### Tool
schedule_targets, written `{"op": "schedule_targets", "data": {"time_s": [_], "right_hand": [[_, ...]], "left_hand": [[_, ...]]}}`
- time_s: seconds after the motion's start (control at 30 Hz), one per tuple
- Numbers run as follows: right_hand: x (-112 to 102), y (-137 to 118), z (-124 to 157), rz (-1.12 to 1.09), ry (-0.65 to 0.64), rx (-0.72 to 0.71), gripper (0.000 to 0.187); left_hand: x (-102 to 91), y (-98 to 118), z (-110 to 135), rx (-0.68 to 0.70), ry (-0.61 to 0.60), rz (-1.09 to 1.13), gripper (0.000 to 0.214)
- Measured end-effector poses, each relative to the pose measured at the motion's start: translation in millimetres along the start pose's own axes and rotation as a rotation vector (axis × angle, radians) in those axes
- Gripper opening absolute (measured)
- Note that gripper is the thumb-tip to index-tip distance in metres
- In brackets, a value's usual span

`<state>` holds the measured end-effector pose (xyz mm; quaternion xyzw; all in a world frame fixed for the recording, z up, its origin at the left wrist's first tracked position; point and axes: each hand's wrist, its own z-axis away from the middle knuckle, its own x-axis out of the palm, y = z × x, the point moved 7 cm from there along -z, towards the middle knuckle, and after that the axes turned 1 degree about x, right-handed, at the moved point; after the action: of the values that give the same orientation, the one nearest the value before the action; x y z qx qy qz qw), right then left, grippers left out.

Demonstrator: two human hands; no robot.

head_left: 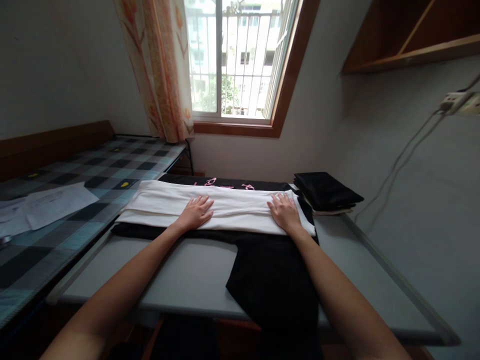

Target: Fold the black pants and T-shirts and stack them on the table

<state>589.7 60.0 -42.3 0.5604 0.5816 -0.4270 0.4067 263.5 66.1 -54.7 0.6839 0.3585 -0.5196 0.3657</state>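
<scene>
A white garment (232,206), folded into a long band, lies across a grey table (157,270). My left hand (195,212) rests flat on its middle, fingers spread. Flat and open too, my right hand (284,210) presses on the band's right end. Under the white band lies a black garment (273,280) with pink lettering at its far edge; part of it hangs over the table's front edge.
A stack of folded black clothes (325,192) sits at the table's far right corner by the wall. A bed with a checked cover (75,200) and white papers (45,205) stands to the left. A window and a curtain are behind.
</scene>
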Motion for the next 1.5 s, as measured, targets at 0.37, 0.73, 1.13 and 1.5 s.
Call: {"op": "schedule_targets", "data": {"time_s": [0.37,0.73,1.13,1.5], "right_hand": [[14.4,0.3,-3.6,-0.072,-0.124,-0.068,0.055],[10.6,-0.7,-1.9,-0.088,-0.105,-0.059,0.054],[11.1,-0.2,-2.5,-0.089,-0.095,-0.059,0.055],[13.2,1.0,-3.6,-0.091,-0.099,-0.060,0.056]], "left_hand": [[-0.7,0.3,0.3,-0.006,-0.008,0.009,0.054],[-1.5,0.8,0.3,-0.012,-0.005,0.006,0.053],[-2.0,0.9,0.9,-0.012,-0.013,0.004,0.054],[-1.2,0.0,0.8,-0.007,-0.006,0.011,0.054]]}}
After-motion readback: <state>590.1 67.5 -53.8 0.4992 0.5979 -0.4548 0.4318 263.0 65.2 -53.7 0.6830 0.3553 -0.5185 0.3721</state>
